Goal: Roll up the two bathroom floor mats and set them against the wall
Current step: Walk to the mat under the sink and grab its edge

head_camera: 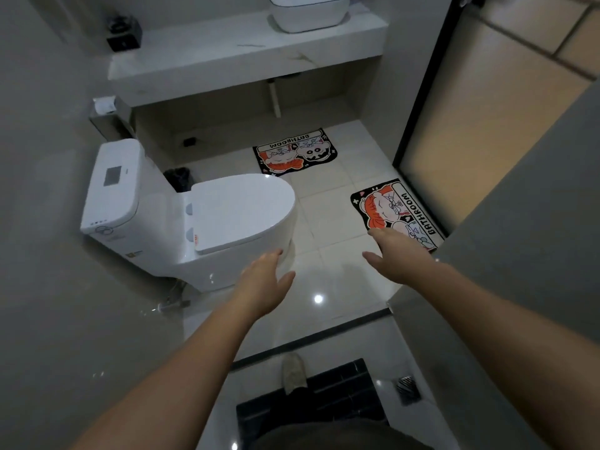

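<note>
Two cartoon "BATHROOM" mats lie flat on the white tiled floor. The far mat (294, 151) sits under the sink counter. The near mat (394, 209) lies by the glass door on the right, partly hidden by a grey wall edge. My right hand (394, 254) reaches out above the near mat's front corner, fingers apart, holding nothing. My left hand (268, 280) is stretched forward in front of the toilet bowl, open and empty.
A white toilet (181, 216) fills the left. A small black bin (178, 178) stands behind it. The counter (246, 64) with a white basin (306, 11) runs along the back. A dark mat (311, 404) and a floor drain (407, 386) lie near my feet.
</note>
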Demonstrator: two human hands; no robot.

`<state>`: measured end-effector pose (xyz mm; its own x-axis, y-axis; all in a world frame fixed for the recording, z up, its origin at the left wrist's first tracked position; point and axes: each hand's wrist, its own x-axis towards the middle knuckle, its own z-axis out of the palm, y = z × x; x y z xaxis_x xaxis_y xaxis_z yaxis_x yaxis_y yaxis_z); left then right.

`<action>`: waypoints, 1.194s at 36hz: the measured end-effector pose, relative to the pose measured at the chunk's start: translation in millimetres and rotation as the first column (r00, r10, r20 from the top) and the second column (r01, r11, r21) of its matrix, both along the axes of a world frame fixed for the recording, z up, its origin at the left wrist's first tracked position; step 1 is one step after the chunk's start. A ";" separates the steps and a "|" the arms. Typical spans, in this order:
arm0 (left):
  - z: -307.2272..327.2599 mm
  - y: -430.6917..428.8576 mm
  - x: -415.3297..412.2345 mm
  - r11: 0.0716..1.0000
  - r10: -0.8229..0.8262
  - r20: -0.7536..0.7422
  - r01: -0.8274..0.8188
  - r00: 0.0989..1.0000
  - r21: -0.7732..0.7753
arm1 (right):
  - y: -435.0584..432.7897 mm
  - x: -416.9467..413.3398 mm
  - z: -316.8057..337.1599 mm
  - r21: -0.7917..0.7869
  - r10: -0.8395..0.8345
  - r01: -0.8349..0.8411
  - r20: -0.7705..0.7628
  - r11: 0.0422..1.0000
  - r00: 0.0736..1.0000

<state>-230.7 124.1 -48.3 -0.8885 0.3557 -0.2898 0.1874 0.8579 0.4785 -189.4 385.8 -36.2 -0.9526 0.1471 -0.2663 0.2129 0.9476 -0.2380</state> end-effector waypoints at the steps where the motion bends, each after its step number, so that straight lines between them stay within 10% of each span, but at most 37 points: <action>1: -0.8 -0.3 -9.9 1.000 -0.005 -0.004 0.005 1.000 -0.004 | -1.3 -8.1 -0.6 0.002 -0.008 0.008 0.001 1.000 1.000; 43: -26.3 183.1 -285.7 1.000 0.022 -0.074 -0.022 0.997 0.004 | 153.1 -278.2 -44.5 -0.184 -0.206 0.208 0.029 0.961 0.978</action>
<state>-516.4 307.2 -74.5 -0.9153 0.3365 -0.2215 0.2035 0.8607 0.4667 -467.6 538.9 -80.7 -0.9037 0.2883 -0.3166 0.4031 0.8223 -0.4017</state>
